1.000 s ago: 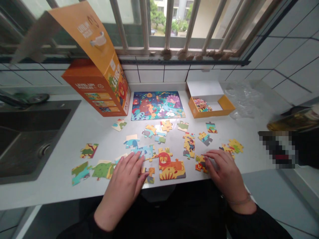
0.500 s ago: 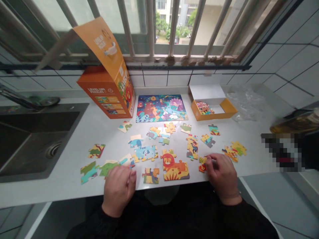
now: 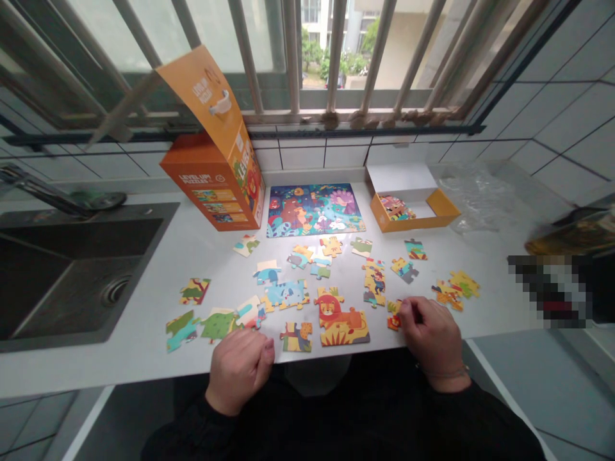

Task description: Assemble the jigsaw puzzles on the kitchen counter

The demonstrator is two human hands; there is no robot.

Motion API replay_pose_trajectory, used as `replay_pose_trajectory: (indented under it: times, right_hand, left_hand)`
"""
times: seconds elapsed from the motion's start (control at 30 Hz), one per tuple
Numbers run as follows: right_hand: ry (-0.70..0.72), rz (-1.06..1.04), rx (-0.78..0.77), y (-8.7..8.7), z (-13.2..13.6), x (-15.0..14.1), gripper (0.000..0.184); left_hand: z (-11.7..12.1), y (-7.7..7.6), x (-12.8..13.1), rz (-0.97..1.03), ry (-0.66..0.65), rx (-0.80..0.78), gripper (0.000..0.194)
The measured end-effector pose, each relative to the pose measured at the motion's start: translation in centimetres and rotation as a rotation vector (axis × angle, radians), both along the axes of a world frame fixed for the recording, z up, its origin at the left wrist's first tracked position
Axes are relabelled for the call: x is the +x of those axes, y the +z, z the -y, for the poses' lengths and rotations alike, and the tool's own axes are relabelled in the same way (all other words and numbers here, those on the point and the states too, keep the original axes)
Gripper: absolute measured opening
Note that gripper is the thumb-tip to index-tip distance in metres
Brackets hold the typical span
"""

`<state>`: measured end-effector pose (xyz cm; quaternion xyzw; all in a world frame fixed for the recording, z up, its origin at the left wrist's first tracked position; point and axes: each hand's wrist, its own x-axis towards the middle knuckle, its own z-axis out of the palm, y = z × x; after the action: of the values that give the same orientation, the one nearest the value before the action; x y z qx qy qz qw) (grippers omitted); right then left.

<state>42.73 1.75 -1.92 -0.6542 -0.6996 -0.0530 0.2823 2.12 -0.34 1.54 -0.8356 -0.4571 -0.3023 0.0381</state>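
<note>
My left hand (image 3: 240,370), fingers curled into a fist, rests at the counter's front edge. Just beyond it are a green dinosaur puzzle piece (image 3: 218,324) and a joined piece with a pale blue shape (image 3: 250,310). Between my hands lie an animal puzzle piece (image 3: 296,337) and an assembled lion section (image 3: 342,320). My right hand (image 3: 432,336) is closed too, its fingertips against or beside a small yellow and red puzzle piece (image 3: 394,315) that they partly cover. Farther in are a joined blue tiger section (image 3: 287,294) and a tall joined strip (image 3: 374,282).
A finished dark blue puzzle (image 3: 316,210) lies at the back. An orange puzzle box (image 3: 211,186) stands left of it, a yellow open box (image 3: 416,221) right. Clear plastic wrapping (image 3: 485,195) sits beyond. The sink (image 3: 139,275) is at left. More loose pieces (image 3: 195,291) are scattered around.
My left hand has drawn back slightly from the dinosaur pieces, uncovering more of them. My right hand stays by the same piece. The whole view has shifted a little.
</note>
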Motion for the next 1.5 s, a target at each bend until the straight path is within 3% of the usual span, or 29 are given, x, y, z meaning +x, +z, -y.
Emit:
replay_pose_trajectory:
  times: [0.3, 0.43, 0.57, 0.7, 0.87, 0.93, 1.03, 1.17, 1.5]
  right_hand:
    - [-0.014, 0.006, -0.007, -0.1, 0.1, -0.1, 0.025]
    - [0.086, -0.021, 0.002, 1.5, -0.5, -0.4, 0.025]
    - [0.317, -0.005, -0.032, 5.2, -4.1, -1.9, 0.019]
    - [0.495, 0.059, -0.12, 7.8, -10.9, -4.8, 0.015]
    - [0.543, 0.204, -0.305, 6.9, -17.7, -7.7, 0.03]
    - [0.556, 0.216, -0.328, 6.2, -18.8, -8.3, 0.035]
    - [0.551, 0.21, -0.344, 5.5, -19.3, -8.5, 0.033]
    - [0.518, 0.183, -0.346, 5.2, -19.3, -8.3, 0.027]
    - [0.549, 0.168, -0.332, 5.5, -19.7, -8.6, 0.02]
  left_hand:
    - [0.1, -0.5, -0.1, -0.011, 0.014, -0.007, 0.036]
    - [0.1, -0.6, -0.2, -0.009, 0.014, -0.004, 0.036]
    - [0.2, 0.0, 0.3, -0.023, -0.013, 0.018, 0.036]
    - [0.6, 1.1, 2.6, -0.022, -0.107, -0.015, 0.031]
    - [0.8, 1.6, 7.2, 0.01, -0.247, -0.07, 0.009]
    - [0.6, 1.1, 8.4, -0.01, -0.24, -0.057, 0.021]
    - [0.1, -0.2, 9.3, -0.048, -0.237, -0.065, 0.033]
    - [-0.4, -1.4, 9.3, -0.073, -0.233, -0.078, 0.033]
    - [-0.4, -1.5, 9.4, -0.054, -0.223, -0.074, 0.03]
